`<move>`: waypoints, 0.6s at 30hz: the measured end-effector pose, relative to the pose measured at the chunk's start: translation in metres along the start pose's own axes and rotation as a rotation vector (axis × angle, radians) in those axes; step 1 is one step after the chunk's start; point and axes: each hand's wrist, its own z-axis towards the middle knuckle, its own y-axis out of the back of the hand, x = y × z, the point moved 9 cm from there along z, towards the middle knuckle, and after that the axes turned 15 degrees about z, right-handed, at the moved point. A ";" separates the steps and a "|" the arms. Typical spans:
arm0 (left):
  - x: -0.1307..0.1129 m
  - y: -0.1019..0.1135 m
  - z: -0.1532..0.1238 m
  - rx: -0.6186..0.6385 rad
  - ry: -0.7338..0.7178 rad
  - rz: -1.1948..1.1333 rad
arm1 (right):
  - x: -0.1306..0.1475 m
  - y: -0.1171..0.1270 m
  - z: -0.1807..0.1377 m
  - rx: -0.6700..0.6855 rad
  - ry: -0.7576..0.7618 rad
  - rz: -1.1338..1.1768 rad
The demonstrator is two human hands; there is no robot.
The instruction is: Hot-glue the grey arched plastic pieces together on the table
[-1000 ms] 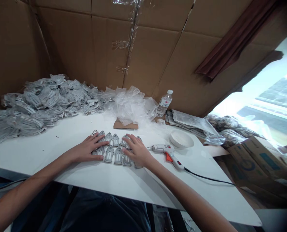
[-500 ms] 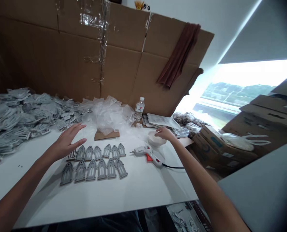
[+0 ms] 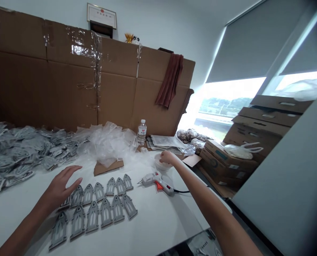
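Note:
My left hand point(image 3: 61, 188) hovers over the left end of two rows of grey arched window-shaped pieces point(image 3: 92, 217), thumb and fingers apart, with nothing in it. It partly covers a piece in the back row. At the right, my right hand point(image 3: 167, 157) reaches into a small white bowl point(image 3: 162, 166). Its fingers are bent together and the tips are hidden, so what they pinch cannot be made out. Just in front of the bowl a glue gun point(image 3: 156, 182) with a red trigger lies on its side, nozzle to the left and black cord to the right.
A heap of plastic-wrapped grey pieces point(image 3: 27, 153) covers the table's left rear. Crumpled clear bags point(image 3: 109, 144), a cardboard piece point(image 3: 107, 168) and a water bottle point(image 3: 141, 132) stand along the back, before a tall cardboard wall point(image 3: 116, 92). Boxes point(image 3: 227, 160) are stacked at right.
The camera view has shifted, so the scene sits lower and further left. My right hand has gone deeper into the bowl, its fingers more curled. My left hand stays open above the pieces.

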 end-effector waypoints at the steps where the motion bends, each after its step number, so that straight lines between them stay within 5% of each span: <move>1: 0.001 -0.002 -0.001 0.001 -0.003 -0.001 | -0.002 0.000 0.000 0.006 -0.004 0.011; 8: 0.003 -0.002 -0.002 0.028 0.026 -0.004 | -0.015 0.001 0.000 0.086 -0.062 0.067; 18: 0.007 -0.012 -0.002 0.076 0.059 -0.065 | -0.015 -0.004 0.010 0.031 -0.045 0.047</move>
